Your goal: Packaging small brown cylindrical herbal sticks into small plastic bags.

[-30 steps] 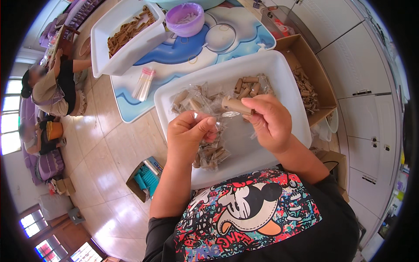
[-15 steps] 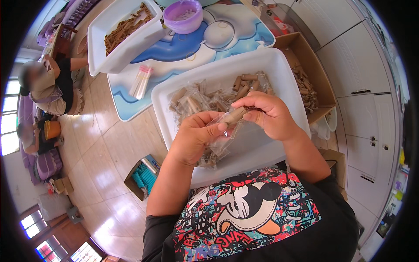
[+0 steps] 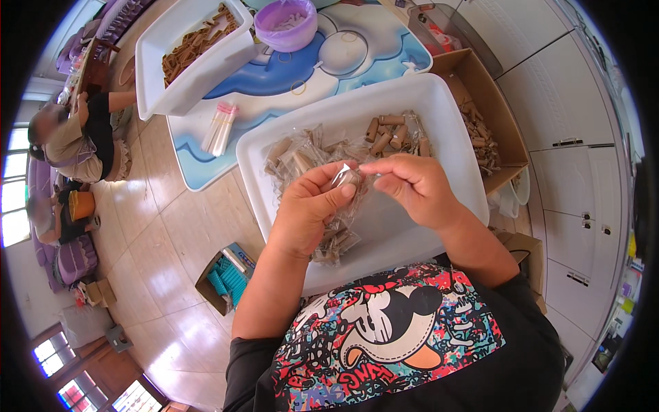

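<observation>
Nearest the camera, a black shirt (image 3: 391,343) with a bright cartoon print was seen, and both forearms were raised from it over a white tray (image 3: 453,144). The left hand (image 3: 309,209) was curled, its thumb and forefinger pinched on a small clear wrapper (image 3: 343,173) with a brown roll inside; the right hand (image 3: 412,185) was closed on the other end of the same wrapper with its fingertips, the wrist bent inward. The wrapper was held just above the middle of the tray, between the two hands. Under the hands, wrapped rolls (image 3: 329,237) were heaped in the tray, partly hidden by the left hand, and bare brown rolls (image 3: 388,130) were lying toward its far side. To the right, a cardboard box (image 3: 480,123) holding more brown pieces was set against the tray. To the left and lower, a small open box of blue things (image 3: 226,278) was left on the tiled floor. Farther off, a blue and white low table (image 3: 322,69) was seen bearing a bundle of clear sleeves (image 3: 220,127), a second white tray (image 3: 192,48) of brown pieces and a purple bowl (image 3: 285,24). At the far left, a seated person (image 3: 75,137) was visible.
</observation>
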A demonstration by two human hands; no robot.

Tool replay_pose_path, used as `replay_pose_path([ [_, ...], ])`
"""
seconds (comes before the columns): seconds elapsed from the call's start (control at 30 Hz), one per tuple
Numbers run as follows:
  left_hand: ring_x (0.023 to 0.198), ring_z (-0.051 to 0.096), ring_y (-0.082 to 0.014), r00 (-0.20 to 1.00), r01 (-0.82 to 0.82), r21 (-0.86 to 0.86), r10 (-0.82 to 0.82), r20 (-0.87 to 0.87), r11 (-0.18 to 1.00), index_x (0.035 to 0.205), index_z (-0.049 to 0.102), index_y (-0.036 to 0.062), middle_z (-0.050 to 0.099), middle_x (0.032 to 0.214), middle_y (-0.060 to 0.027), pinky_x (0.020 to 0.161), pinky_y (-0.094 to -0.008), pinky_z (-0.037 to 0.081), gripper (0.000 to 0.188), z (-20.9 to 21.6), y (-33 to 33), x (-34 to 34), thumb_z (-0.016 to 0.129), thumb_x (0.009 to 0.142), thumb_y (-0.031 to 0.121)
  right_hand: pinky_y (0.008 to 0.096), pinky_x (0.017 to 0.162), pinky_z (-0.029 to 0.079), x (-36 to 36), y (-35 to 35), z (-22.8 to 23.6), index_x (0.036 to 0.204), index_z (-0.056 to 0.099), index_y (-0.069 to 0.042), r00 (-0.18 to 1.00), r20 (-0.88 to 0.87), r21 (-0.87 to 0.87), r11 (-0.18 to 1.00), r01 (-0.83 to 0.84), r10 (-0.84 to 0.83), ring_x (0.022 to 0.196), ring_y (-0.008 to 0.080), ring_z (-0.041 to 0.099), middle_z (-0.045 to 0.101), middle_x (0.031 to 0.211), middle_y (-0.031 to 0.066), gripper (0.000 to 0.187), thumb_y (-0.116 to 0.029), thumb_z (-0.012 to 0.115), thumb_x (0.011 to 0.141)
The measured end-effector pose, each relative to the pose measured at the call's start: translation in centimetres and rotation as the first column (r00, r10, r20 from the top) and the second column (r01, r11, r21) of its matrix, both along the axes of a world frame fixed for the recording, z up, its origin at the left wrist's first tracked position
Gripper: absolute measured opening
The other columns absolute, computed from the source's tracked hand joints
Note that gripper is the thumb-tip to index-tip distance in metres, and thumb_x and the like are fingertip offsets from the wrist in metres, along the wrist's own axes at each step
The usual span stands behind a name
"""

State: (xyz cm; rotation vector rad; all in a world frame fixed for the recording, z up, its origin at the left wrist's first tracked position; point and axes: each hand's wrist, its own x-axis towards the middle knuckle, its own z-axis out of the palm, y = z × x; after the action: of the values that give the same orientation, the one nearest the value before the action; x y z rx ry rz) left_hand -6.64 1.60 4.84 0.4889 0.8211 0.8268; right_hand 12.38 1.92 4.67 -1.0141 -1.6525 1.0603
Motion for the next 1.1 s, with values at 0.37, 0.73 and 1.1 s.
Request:
replay_pose_path([
  [0.37,0.084,0.056,-0.0088,0.995,-0.09,0.119,0.095,-0.04,0.989,0.104,0.057,0.0002,0.062,0.096,-0.0061,0.076,-0.0205,0.045,0.027,-0.2,-0.3,0.8,0.063,0.078,0.002,0.0179,0.048,0.032,0.2,0.3,0.1,0.086,0.06,-0.002,0.977,-0.177,-0.45,0.893,0.029,-0.121,0.055,0.0012,0.04,0.05,0.064,-0.0056,0.015,-0.015,0.064,0.081],
  [0.73,0.076,0.054,-0.0056,0.955,-0.154,0.205,0.199,-0.22,0.966,0.098,0.061,-0.0009,0.062,0.09,-0.0025,0.068,-0.0187,0.044,0.015,-0.4,-0.8,1.5,0.055,0.086,0.007,0.0247,0.046,0.038,-1.3,0.0,1.3,0.083,0.061,-0.005,0.94,0.152,0.23,0.936,0.267,-0.306,0.051,0.0113,0.049,0.054,0.064,0.0025,0.009,-0.008,0.065,0.076],
  [1.1,0.077,0.053,-0.0046,0.884,-0.006,0.362,0.174,-0.434,0.932,0.102,0.061,-0.0022,0.063,0.088,-0.0025,0.069,-0.0174,0.044,0.018,-0.7,-1.7,2.2,0.054,0.087,0.005,0.0262,0.049,0.039,-2.8,1.3,-1.3,0.075,0.058,-0.006,0.98,0.069,0.14,0.974,0.176,-0.187,0.052,0.018,0.048,0.05,0.064,0.0031,0.006,-0.009,0.062,0.078],
])
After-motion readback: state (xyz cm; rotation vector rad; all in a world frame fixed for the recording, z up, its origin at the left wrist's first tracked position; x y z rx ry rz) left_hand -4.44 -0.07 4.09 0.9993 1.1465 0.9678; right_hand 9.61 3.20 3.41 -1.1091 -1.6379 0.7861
